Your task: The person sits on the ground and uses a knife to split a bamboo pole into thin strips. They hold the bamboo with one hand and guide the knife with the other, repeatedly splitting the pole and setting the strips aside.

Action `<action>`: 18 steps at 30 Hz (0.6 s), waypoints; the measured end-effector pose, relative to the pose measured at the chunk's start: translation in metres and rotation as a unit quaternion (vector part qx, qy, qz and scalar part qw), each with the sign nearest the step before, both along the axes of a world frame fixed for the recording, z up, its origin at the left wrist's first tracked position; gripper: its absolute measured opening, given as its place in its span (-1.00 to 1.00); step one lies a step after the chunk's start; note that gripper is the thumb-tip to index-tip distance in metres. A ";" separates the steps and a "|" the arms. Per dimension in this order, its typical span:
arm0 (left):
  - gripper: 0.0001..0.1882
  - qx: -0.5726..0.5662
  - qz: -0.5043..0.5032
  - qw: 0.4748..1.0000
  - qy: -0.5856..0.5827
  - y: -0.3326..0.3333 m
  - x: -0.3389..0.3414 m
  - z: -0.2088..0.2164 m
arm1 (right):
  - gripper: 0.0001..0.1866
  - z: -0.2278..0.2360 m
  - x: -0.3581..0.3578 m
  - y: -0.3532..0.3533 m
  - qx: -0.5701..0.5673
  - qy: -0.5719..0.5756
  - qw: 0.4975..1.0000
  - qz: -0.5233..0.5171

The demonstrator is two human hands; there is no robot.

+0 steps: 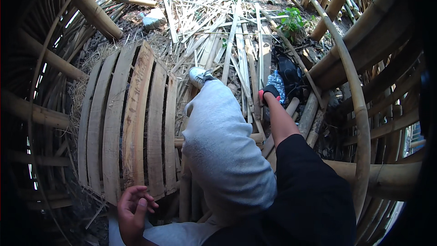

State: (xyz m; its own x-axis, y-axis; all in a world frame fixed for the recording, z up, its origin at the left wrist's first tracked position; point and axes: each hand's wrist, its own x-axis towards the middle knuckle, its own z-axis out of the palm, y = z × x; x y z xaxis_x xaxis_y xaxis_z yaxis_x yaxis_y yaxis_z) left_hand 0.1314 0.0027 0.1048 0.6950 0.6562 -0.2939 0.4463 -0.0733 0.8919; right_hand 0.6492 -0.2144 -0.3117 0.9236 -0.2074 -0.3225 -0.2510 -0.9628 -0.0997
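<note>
My bare left hand [135,210] is held at the near end of a slatted wooden platform [114,123], its fingers loosely bent, thumb apart and nothing in the grasp. My right arm stretches forward past my knee. At its end my right hand [270,92], in a black and red glove, overlaps the lower left side of a clear plastic bottle [276,81]. Most of its fingers are hidden, so whether they grip the bottle cannot be made out. Long split bamboo strips [250,64] lie just left of that hand. A dark bag-like bundle [291,70] lies beyond the bottle.
My leg in grey trousers [223,132] extends between the platform and the strips. Bamboo poles [359,95] curve along the right, with more poles [91,9] at left. A grey rock [154,19] and a small green plant [291,20] stand farther off among scattered bamboo pieces.
</note>
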 end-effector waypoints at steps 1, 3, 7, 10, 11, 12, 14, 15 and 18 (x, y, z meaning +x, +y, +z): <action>-0.63 -0.003 -0.006 1.000 0.000 0.001 0.001 0.001 | -0.50 0.002 0.005 -0.006 0.003 -0.008 1.000 0.012; -0.63 -0.008 -0.010 1.000 -0.008 0.002 0.004 -0.001 | -0.46 0.007 0.011 -0.027 0.022 -0.027 0.998 0.048; -0.61 -0.009 0.003 1.000 -0.001 0.002 0.001 0.001 | -0.29 0.067 -0.013 -0.006 0.166 0.097 0.978 0.077; -0.61 -0.016 -0.016 1.000 -0.014 0.000 0.005 0.004 | -0.49 0.069 0.008 -0.023 0.088 -0.115 0.984 0.108; -0.61 -0.030 -0.035 0.999 -0.027 0.003 0.010 0.000 | -0.55 0.069 0.040 -0.058 0.283 0.052 0.957 0.047; -0.61 -0.047 -0.043 0.997 -0.034 0.006 0.012 -0.005 | -0.61 0.072 0.059 -0.078 0.467 0.213 0.858 -0.007; -0.61 -0.028 0.002 0.999 -0.015 0.007 -0.003 0.001 | -0.81 0.129 0.007 0.000 0.673 0.229 0.702 -0.042; -0.64 -0.043 0.000 0.999 -0.016 0.007 0.000 0.000 | -0.77 0.155 0.004 -0.001 0.677 0.221 0.702 -0.017; -0.66 -0.053 0.004 0.998 -0.037 0.006 0.006 0.001 | -0.67 0.257 -0.030 0.015 0.657 0.201 0.721 0.084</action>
